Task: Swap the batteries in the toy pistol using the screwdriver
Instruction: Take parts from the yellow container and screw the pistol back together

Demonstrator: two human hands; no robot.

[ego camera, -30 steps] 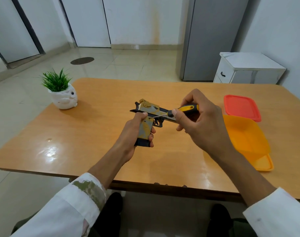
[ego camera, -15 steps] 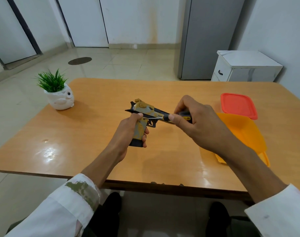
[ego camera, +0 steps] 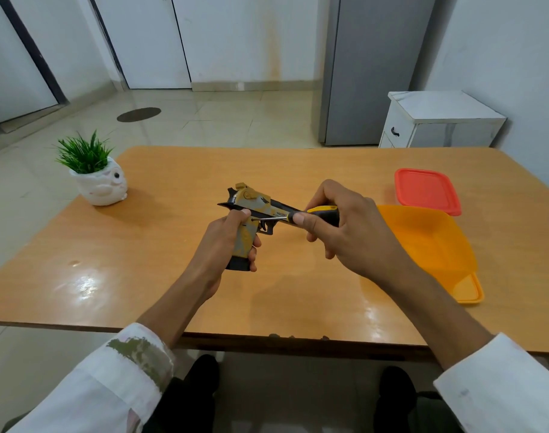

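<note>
Toy pistol (ego camera: 254, 204) is dead centre of the frame, held up off the bench (ego camera: 173, 276) with the handle pointing down and the barrel running off toward the right. The left grip (ego camera: 226, 242) is wrapped round the handle, fingers curled tight and thumb up near the top of it. The right grip (ego camera: 345, 232) is closed on the screwdriver (ego camera: 323, 210), pinching the yellow-and-black handle close to the shaft end. The thin metal shaft runs leftward and its tip meets the side of the pistol just above the handle, right beside the left thumb. To me this looks like the unscrewing step, working on whatever screw holds the battery cover. I honestly can't make out the screw itself or whether it's loose, it's too small. No batteries in sight anywhere. Next move, I reckon, needs the tip seated square in the screw head, the pistol held steady, and small twists from the right wrist. The orange tub (ego camera: 429, 245) at the right of the frame, with its red lid (ego camera: 426, 190) lying just beyond it, seems a handy spot for the screw.
</note>
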